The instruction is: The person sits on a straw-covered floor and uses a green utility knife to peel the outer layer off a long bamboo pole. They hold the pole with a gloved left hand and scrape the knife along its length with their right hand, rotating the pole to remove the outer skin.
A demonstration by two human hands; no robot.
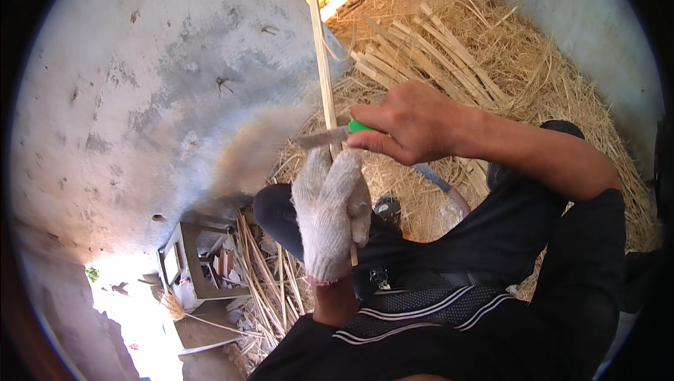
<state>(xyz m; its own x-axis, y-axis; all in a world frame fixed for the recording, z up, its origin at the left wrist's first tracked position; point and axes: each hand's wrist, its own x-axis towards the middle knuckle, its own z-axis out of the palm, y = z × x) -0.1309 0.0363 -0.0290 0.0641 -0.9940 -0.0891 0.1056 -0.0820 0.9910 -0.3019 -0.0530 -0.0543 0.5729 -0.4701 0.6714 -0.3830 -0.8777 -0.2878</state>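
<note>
My left hand [328, 205], in a pale knitted glove, is closed around a long, thin strip of wood or bamboo [321, 58]. The strip rises from the glove toward the top of the picture, and a short end shows below the fingers. In my bare right hand [414, 125] is a knife [321, 138] with a green handle. Its blade lies crosswise over the strip, just above the gloved fingertips. A thin curled sliver [335, 52] bows out beside the strip farther up.
A stack of split strips [428, 58] lies on a heap of shavings [547, 58] at the far right. Near my knee is a tool with a dark blade and brownish handle [456, 198]. A wooden frame-like stand [189, 269] and loose strips [263, 269] are at left, beside a stained wall [168, 65].
</note>
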